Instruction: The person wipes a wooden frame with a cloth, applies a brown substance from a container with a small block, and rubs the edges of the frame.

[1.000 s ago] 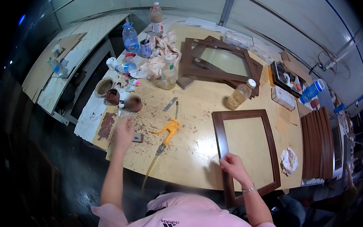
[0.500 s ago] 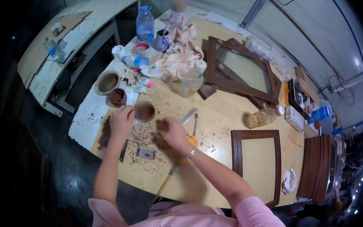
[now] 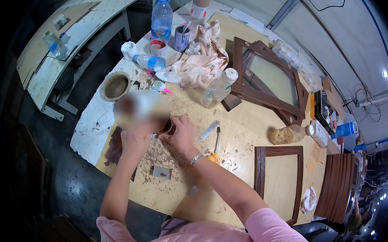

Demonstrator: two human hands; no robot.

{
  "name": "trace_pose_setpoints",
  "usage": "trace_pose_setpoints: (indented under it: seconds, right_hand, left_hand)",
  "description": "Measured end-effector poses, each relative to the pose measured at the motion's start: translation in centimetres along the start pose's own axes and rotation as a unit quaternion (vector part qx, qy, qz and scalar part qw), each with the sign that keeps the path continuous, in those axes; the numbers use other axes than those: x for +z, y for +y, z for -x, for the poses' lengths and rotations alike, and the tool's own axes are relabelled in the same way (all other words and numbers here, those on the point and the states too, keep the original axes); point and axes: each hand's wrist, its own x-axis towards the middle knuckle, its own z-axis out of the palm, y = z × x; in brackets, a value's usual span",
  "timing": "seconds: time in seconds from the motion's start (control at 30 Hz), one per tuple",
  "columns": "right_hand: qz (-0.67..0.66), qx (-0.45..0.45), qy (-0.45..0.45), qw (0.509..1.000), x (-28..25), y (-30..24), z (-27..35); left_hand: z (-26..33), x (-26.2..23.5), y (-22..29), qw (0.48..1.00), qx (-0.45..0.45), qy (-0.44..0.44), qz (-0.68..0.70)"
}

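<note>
Both hands meet at a small round cup (image 3: 166,127) on the desk (image 3: 243,136). The left hand (image 3: 135,139) curls against its side; the right hand (image 3: 181,135) pinches its rim. The cup stands upright, mouth upward. Beyond it lie crumpled stained rags (image 3: 199,61), then a clear blue-labelled bottle (image 3: 161,19).

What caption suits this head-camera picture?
Both hands, left hand and right hand, meet at a small brown cup on a workbench.
</note>
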Motion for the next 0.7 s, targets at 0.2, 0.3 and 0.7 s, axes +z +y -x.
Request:
trace_pose_setpoints:
  seconds: [0.2, 0.3, 0.7]
  right_hand:
    - [-0.059, -0.026, 0.031, 0.997, 1.3, 1.2, 0.5]
    - [-0.053, -0.023, 0.023, 0.998, 1.2, 1.1, 0.7]
    - [-0.035, -0.077, 0.047, 0.995, 1.6, 1.8, 1.1]
  left_hand:
    - [0.1, -1.6, 0.9, 0.999, 0.02, -0.016, 0.038]
    - [0.4, -1.9, 1.1, 0.998, 0.026, 0.012, 0.06]
    - [1.1, -1.6, 1.1, 0.997, -0.005, 0.021, 0.078]
